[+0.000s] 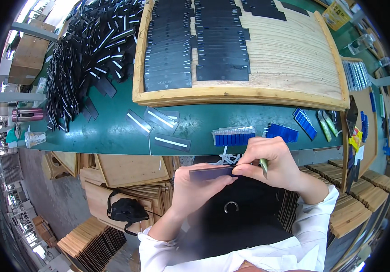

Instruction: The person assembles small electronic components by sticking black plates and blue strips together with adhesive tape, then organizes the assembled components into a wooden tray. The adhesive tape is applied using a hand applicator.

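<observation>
In front of my body, my left hand point(189, 192) grips a thin dark rectangular piece point(209, 174) between thumb and fingers. My right hand point(274, 158) is closed in a pinch at the right end of that piece. A slim green tool point(263, 166) with a pointed end is tucked in the same right hand; its exact kind is hard to make out. Just beyond the hands, near the table edge, lie a row of blue-and-clear strips point(234, 137) and a second blue stack point(282, 132). Whatever the right fingertips pinch is too small to tell.
A wood-rimmed tray point(244, 93) with rows of dark pieces stands on the green table point(109, 136). Left of it is a heap of dark pieces point(106, 41). White-striped clear strips point(172, 142) lie near the edge, green-handled tools point(325, 126) at right. Wooden boards point(131, 170) are stacked below.
</observation>
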The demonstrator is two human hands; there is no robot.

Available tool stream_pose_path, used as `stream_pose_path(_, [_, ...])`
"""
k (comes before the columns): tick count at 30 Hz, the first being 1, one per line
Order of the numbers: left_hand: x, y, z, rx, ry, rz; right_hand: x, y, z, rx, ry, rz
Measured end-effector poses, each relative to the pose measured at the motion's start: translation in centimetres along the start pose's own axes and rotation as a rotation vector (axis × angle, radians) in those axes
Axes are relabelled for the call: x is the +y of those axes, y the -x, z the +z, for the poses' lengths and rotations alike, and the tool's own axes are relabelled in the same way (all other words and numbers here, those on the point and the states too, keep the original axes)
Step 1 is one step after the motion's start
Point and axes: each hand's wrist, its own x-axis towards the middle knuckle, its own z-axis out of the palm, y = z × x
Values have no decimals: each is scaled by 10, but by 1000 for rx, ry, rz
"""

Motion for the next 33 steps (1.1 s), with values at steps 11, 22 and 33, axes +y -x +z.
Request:
stream_pose_path(11, [36,-9,-3,140,-1065,837,-1,-14,-11,-73,-43,149])
stream_pose_path(22, [11,-10,-7,110,110,359,-6,-31,-17,-20,232,-458])
stream_pose_path(33, [-3,-19,-54,305,-1103,687,25,-121,-177,377,912,-395])
